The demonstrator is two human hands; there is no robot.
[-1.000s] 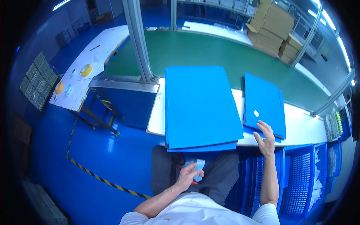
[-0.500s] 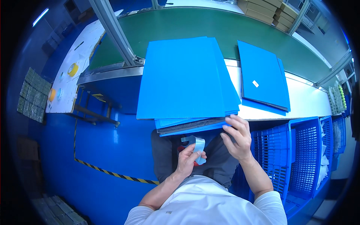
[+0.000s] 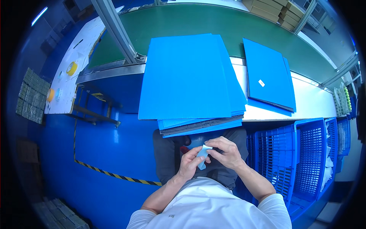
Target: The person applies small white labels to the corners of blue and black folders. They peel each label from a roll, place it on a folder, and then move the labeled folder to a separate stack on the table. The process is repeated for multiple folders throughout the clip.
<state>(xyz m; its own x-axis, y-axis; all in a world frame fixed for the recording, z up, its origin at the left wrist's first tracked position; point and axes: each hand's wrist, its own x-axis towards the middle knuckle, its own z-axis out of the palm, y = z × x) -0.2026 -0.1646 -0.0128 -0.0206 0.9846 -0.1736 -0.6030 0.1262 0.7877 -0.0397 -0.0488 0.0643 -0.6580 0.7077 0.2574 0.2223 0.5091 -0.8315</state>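
Over my lap, my left hand (image 3: pixel 188 164) grips a light blue strip (image 3: pixel 203 153), thin and bendable, perhaps a strip of labels. My right hand (image 3: pixel 227 153) pinches the strip's upper end, where a white bit shows between thumb and fingers. Just beyond my hands lies a tall stack of blue corrugated plastic sheets (image 3: pixel 187 78), with dark grey layers low in it, its near edge jutting past the table. To its right a smaller stack of blue sheets (image 3: pixel 268 72) carries a small white label (image 3: pixel 261 83) on top.
A green conveyor belt (image 3: pixel 175 21) runs behind the white table (image 3: pixel 314 101). Blue plastic crates (image 3: pixel 276 152) stand at my right. On the left are a side table (image 3: pixel 63 103) with yellow tape rolls (image 3: pixel 71 68), and striped floor tape (image 3: pixel 114 176). Cardboard boxes (image 3: pixel 265 11) sit far back.
My right hand has left the near right corner of the large stack, coming down and left to the strip. My left hand still holds the strip in about the same place.
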